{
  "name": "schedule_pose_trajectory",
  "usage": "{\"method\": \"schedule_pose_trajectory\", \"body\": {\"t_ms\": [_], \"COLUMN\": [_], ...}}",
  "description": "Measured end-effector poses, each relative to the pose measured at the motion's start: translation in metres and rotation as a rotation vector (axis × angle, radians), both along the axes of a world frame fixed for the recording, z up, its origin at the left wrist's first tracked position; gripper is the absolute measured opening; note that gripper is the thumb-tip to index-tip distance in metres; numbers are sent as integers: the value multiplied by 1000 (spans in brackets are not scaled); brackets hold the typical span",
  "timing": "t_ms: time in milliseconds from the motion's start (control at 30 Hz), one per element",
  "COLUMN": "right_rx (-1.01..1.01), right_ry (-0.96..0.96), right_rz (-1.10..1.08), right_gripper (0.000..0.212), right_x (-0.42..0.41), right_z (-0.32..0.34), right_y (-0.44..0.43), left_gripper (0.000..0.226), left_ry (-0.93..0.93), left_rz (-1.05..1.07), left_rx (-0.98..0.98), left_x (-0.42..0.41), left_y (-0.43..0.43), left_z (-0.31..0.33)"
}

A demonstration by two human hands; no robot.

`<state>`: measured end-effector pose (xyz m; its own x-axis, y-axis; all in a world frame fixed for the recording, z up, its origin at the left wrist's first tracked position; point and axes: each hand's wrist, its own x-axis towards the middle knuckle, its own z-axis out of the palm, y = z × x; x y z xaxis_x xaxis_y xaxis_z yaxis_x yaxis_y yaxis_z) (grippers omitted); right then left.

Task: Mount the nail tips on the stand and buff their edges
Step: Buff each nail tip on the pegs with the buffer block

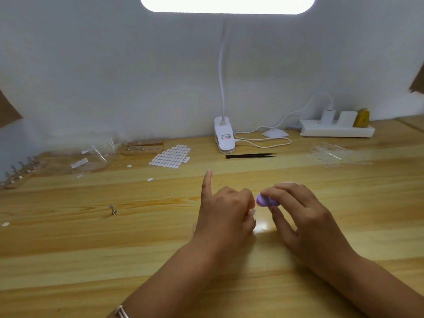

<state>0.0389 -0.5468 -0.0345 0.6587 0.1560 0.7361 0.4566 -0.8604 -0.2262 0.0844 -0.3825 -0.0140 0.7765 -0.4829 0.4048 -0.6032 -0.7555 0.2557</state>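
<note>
My right hand pinches a small purple buffer block between thumb and fingers, just above the wooden table. My left hand sits close beside it, little finger stretched out, its other fingers curled round a pale nail tip that is mostly hidden. The buffer's end is right next to that tip. A small metal holder peg stands alone on the table at the left. A wooden stand with pegs lies at the back left, and another stand with several pegs at the far left edge.
A sheet of white adhesive pads lies behind my hands, with loose pads near it. Black tweezers, a clip lamp base with its cable, a power strip, clear plastic bags and clear nail tips line the back.
</note>
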Motion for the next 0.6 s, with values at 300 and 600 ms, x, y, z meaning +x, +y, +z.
{"method": "schedule_pose_trajectory", "body": {"t_ms": [300, 600], "right_rx": [282, 268], "right_ry": [-31, -46], "right_rz": [184, 367], "right_gripper": [26, 24], "right_x": [-8, -22], "right_z": [12, 11], "right_y": [1, 21], "left_gripper": [15, 10], "left_ry": [107, 697], "left_rz": [-106, -199], "left_rx": [-490, -912], "left_x": [-19, -45], "left_y": [12, 37], "left_z": [19, 15]}}
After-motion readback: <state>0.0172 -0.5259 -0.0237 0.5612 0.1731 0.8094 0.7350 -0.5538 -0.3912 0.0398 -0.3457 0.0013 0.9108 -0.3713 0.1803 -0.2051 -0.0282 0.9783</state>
